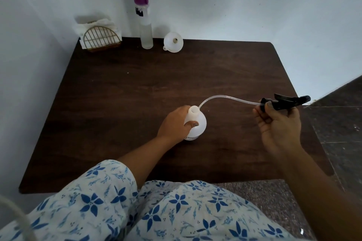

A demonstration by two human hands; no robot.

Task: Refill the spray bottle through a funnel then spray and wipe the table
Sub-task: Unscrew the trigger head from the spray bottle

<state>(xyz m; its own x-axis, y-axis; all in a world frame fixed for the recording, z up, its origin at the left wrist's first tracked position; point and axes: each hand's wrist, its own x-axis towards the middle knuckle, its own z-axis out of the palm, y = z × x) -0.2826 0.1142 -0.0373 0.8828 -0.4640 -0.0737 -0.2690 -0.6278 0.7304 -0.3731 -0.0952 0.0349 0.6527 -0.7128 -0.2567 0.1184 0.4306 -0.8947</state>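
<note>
White plastic spray bottle (197,123) stands upright near the middle of the dark wooden worktop (137,88), its neck open. The left hand (174,125) grips its shoulder, fingers wrapped round the far side and the thumb (193,123) pressed on the near side. The right hand (278,123) is raised off to the right, its fingers (262,111) curled round the black spray head (288,100). The clear dip tube (225,97) arcs from the head to the rim of the neck; whether its tip touches the rim is unclear.

The step in hand looks like opening the bottle for refilling. Next, the spray head needs laying down somewhere the wet tube will not roll off. Then the white funnel (173,42), lying on its side at the far edge, must be seated in the neck. The tall purple-capped bottle (146,25) beside it, probably the refill, needs uncapping. Tissues (98,24) in a wire holder (100,39) wait at the far left corner for wiping.
</note>
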